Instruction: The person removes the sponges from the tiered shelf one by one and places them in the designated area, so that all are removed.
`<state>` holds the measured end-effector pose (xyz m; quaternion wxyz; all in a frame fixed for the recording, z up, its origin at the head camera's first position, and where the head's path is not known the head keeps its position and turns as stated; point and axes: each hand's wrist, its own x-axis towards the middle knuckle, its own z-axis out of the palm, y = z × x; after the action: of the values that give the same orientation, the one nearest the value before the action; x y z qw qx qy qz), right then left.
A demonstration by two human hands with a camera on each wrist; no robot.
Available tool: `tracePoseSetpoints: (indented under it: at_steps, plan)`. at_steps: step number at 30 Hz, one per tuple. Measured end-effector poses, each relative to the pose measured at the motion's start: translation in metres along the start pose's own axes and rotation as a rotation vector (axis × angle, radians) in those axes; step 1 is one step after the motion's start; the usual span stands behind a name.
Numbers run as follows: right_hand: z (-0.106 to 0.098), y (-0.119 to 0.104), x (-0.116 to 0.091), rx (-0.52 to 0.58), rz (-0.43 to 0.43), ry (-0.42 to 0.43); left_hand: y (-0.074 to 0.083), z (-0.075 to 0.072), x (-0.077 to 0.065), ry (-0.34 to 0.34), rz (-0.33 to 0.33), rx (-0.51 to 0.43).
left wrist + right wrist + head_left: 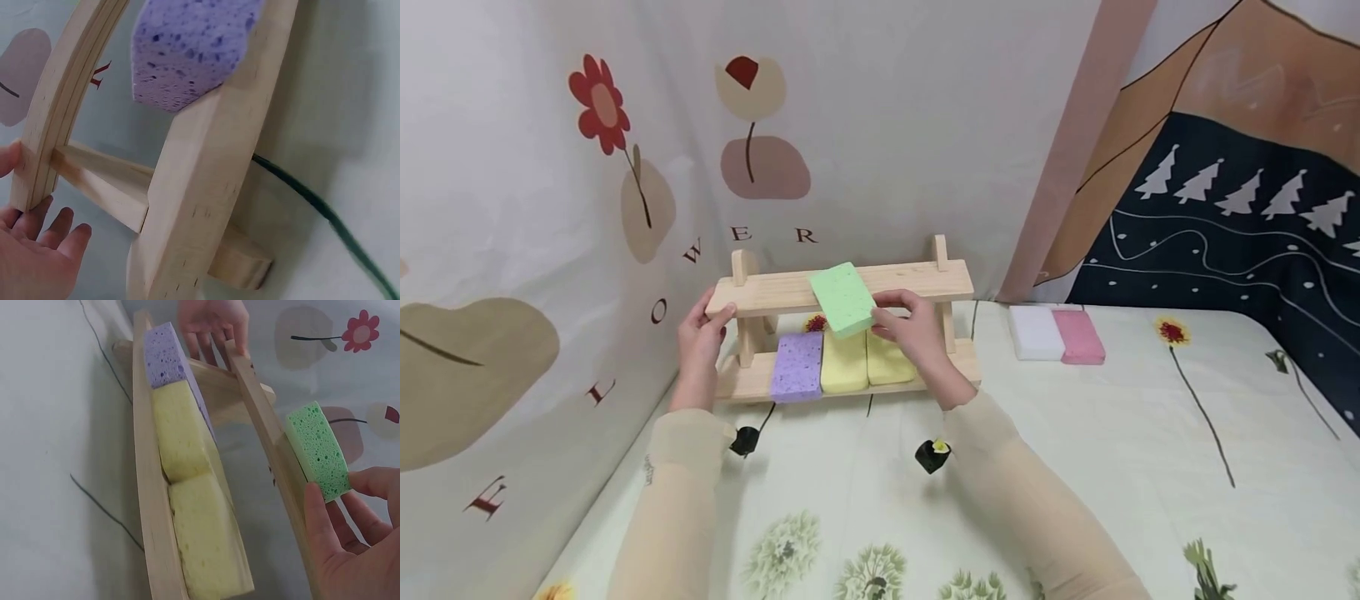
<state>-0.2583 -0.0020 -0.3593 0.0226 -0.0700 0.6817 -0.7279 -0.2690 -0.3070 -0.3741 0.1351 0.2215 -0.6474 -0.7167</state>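
Note:
A two-tier wooden rack (767,293) stands against the wall cloth. My left hand (698,346) grips the left end of its upper board, thumb on top and fingers beneath, as the left wrist view (37,250) also shows. With my right hand (913,329) I pinch the near right corner of a green sponge (844,298), which lies tilted across the upper board and overhangs its front edge. On the lower board a purple sponge (797,367) sits beside two yellow sponges (209,540) in a row. The green sponge partly covers the yellow ones in the head view.
To the right of the rack, a white sponge (1036,333) and a pink sponge (1078,337) lie side by side on the flower-printed table cloth (1135,417). The printed wall cloth (887,125) hangs directly behind the rack.

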Motion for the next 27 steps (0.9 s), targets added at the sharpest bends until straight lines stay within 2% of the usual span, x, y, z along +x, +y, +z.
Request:
tracePoseSetpoints:
  at_steps: [2, 8, 11, 15, 18, 22, 27]
  plan:
    - [-0.007, -0.001, -0.003, -0.013, 0.0, 0.006, 0.001, 0.0, 0.002, -0.009, 0.004, 0.026]
    - [-0.03, -0.005, -0.01, -0.062, -0.011, 0.023, 0.005, 0.0, 0.002, -0.018, 0.038, 0.183]
    - [-0.045, -0.008, -0.014, -0.071, -0.013, 0.033, 0.006, 0.001, 0.001, -0.017, 0.049, 0.213]
    - [-0.067, -0.01, -0.019, -0.052, -0.016, 0.065, 0.006, 0.003, 0.0, -0.031, 0.06, 0.205]
    - [-0.081, -0.011, -0.021, -0.043, -0.011, 0.104, 0.006, 0.002, 0.0, -0.052, 0.055, 0.162]
    - [-0.1, -0.013, -0.025, -0.066, 0.004, 0.146, 0.006, 0.002, 0.0, -0.072, 0.057, 0.078]
    - [-0.119, -0.013, -0.031, -0.124, 0.015, 0.175, 0.004, 0.001, 0.002, -0.082, 0.062, 0.027]
